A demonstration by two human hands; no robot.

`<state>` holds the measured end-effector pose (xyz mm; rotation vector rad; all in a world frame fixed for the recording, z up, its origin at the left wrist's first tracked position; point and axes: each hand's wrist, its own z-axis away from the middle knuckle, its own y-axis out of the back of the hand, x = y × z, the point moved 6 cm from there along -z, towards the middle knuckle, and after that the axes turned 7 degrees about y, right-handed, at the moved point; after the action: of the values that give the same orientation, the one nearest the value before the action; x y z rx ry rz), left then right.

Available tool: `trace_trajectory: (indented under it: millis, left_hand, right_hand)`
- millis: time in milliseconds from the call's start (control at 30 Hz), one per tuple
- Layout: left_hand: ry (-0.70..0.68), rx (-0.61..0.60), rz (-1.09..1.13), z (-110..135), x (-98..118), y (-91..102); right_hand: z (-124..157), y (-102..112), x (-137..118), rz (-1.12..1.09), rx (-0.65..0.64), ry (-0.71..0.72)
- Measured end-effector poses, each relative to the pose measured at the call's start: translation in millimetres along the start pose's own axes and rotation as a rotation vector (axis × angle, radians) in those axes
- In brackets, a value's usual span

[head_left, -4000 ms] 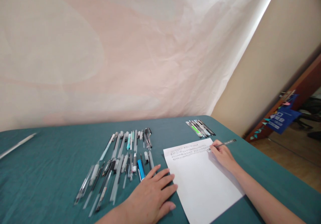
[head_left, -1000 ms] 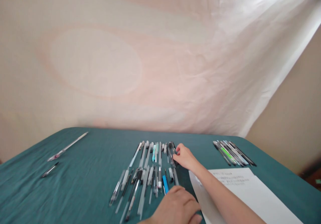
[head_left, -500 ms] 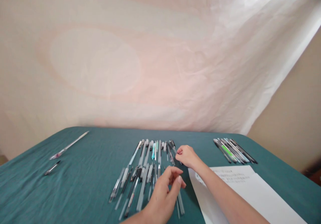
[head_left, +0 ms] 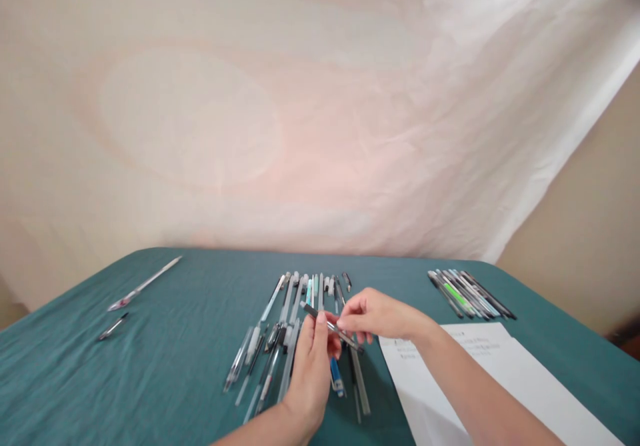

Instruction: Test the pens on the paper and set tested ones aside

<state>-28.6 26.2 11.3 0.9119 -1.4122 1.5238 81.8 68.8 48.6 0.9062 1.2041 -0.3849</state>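
A clear-barrelled pen with dark ends (head_left: 311,310) is held at a slant above the rows of pens. My left hand (head_left: 313,359) is closed on it, the thumb lying along the barrel. My right hand (head_left: 373,314) pinches at the same pen from the right, its fingertips close together. Beneath and left of my hands lies a front row of pens (head_left: 263,366), partly covered by my left hand. Behind it is a back row of pens (head_left: 290,296), some pale, some turquoise. A blue pen (head_left: 337,376) shows just below my left hand's fingers.
Sheets of white paper (head_left: 530,393) with handwriting lie under my right forearm. At the back right is a group of pens (head_left: 470,294), one bright green. A long clear pen (head_left: 145,285) and a short dark pen (head_left: 114,326) lie far left on the green cloth (head_left: 200,339).
My right hand has come from the back row's right end toward me with a pen. My left hand, curled and seemingly without anything before, has closed on that pen. The view has shifted slightly.
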Motion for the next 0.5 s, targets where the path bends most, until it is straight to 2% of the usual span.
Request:
trace_trajectory:
  millis: [133,200,333,500]
  left_hand:
    - [0.0,-0.01,0.041,-1,-2,-1.1]
    - [0.013,-0.03,0.037,-1,-3,-2.9]
    - [0.022,-0.083,-0.002,1,-4,-6.3]
    - [0.016,-0.139,0.003,3,-6,-9.1]
  right_hand:
    - [-10,31,35,0.133,0.316,-0.064]
    - [-17,40,57,0.186,0.421,-0.093]
    - [-29,43,88,0.272,0.526,-0.122]
    - [-34,43,98,0.384,0.55,-0.141]
